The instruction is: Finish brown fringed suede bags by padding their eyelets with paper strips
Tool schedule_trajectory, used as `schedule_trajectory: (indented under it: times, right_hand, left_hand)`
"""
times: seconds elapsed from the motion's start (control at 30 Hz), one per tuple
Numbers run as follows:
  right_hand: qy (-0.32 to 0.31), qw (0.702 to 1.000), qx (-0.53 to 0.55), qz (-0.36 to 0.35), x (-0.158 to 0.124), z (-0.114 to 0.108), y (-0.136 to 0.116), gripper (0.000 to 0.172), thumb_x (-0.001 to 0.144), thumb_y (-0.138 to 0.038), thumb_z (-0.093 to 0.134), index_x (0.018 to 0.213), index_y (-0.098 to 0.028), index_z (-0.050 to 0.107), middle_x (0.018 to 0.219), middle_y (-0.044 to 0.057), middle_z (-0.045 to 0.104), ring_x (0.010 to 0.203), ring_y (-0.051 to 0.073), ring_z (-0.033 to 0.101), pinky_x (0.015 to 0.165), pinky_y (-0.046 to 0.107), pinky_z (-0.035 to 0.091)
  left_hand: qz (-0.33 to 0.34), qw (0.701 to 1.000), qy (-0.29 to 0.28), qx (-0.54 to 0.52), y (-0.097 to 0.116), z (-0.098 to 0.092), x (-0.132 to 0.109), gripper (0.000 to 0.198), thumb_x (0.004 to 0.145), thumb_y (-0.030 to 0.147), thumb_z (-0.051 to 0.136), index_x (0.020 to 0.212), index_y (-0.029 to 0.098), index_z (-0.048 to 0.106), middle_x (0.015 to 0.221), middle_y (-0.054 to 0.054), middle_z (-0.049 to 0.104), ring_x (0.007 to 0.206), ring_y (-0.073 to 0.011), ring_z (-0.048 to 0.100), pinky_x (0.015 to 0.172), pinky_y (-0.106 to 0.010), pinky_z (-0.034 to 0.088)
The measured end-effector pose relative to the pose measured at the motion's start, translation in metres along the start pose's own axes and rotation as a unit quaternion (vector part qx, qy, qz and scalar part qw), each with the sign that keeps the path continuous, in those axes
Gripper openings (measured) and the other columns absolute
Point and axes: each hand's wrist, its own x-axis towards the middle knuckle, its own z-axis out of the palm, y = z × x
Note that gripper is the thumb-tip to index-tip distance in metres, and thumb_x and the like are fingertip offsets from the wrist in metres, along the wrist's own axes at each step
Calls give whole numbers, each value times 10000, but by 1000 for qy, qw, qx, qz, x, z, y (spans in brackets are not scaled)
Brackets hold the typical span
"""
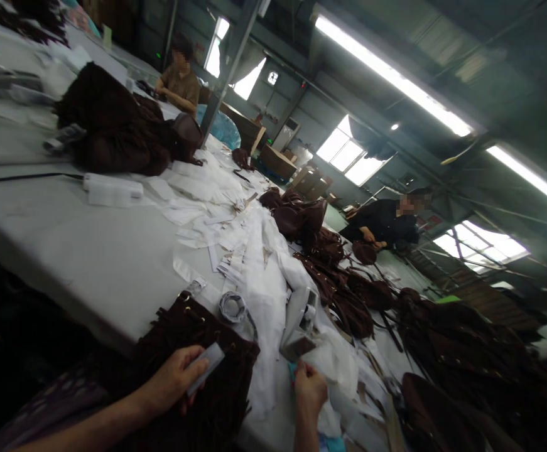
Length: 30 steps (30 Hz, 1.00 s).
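**While the Left Hand Pinches a Grey Strip, the Brown Bag Lies at the Table's Near Edge**

As I watch the head view from my remote seat, the left hand (172, 380) grips a flat grey strip (206, 367) between thumb and fingers. It holds the strip against the top of a dark brown fringed bag (193, 339). That bag sits at the near edge of the grey table (66, 238), partly hanging over it toward the person.

I see the right hand (309, 389) just to the right of the bag, with its fingers curled shut. A bit of teal shows beside its knuckles, but I cannot tell whether the hand holds it.

Between the two hands runs a heap of white sheets (264, 270). On it, just above the right hand, stands a grey-white hand tool (299, 320), and a small roll of tape (232, 307) lies near the bag's upper corner.

Farther right I see a long pile of brown bags (339, 282) spread across the table. Near the left, a white box (113, 189) lies with a black cable (19, 178) leading to it, and behind it sits another brown heap (113, 125).

Well apart from these hands, one co-worker in dark clothes (386, 223) bends over the bags on the far right. A second co-worker (179, 78) sits at the table's far end.
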Motion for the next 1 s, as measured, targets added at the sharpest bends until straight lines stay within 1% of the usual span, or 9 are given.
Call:
schedule_trajectory:
  times: [0.1,0.17,0.2,0.3,0.37,0.6,0.7,0.8,1.0]
  right_hand:
    - [-49,999,20,11,-25,2,-5,425,620,-624,545,585,-205,608,484,59,598,423,209,503,470,334,365]
    - [-119,991,62,-11,-53,6,-18,449,664,-635,530,711,-199,628,572,24,612,437,171,500,459,301,387]
    - [-165,982,88,-29,-69,8,-27,449,684,-640,537,742,-203,622,588,1,595,446,150,487,453,279,387]
    - [-331,922,192,-64,-113,15,-59,417,743,-612,575,752,-195,599,551,-42,507,442,107,416,429,233,344]
    - [-369,905,197,-76,-131,21,-77,393,763,-580,589,718,-190,593,555,-38,514,452,99,407,432,224,328]
    - [-334,933,56,-124,-142,51,-88,427,818,-560,493,617,-194,583,617,28,609,618,177,549,589,270,382]
    - [-286,948,-52,-127,-143,58,-92,495,828,-610,434,557,-213,552,612,69,633,644,231,590,619,312,357]
    - [-266,947,-115,-139,-145,60,-97,513,844,-612,394,541,-224,537,647,120,662,687,283,625,635,341,338]
    - [-285,945,-84,-135,-144,58,-97,533,835,-652,383,559,-227,548,651,114,666,673,268,617,631,337,352]
  left_hand:
    - [2,1000,3,5,3,1,-1,460,793,629,512,846,172,505,593,42,536,389,-86,491,305,-157,396]
    - [7,1000,8,13,5,2,-2,437,814,601,499,863,167,507,601,39,536,392,-85,488,312,-160,401]
    - [12,1000,11,19,6,2,-3,429,822,590,493,870,165,509,607,37,538,395,-86,489,316,-163,405]
    - [23,999,18,43,9,3,-5,420,837,576,479,884,161,521,614,32,540,406,-95,504,327,-172,412]
    - [33,997,25,61,11,3,-7,421,846,573,466,889,159,530,609,31,536,416,-104,516,334,-177,413]
    - [69,991,44,107,11,7,-12,396,877,533,437,870,155,555,577,40,520,403,-105,498,360,-188,372]
    - [111,976,76,172,8,7,-13,325,898,449,442,809,162,564,607,20,545,494,-112,513,461,-204,384]
    - [150,959,89,224,6,7,-14,268,902,370,458,790,160,581,667,-8,590,606,-129,533,565,-221,394]
    - [81,990,38,104,7,3,-15,375,887,490,459,896,136,583,595,34,502,436,-100,473,395,-196,371]
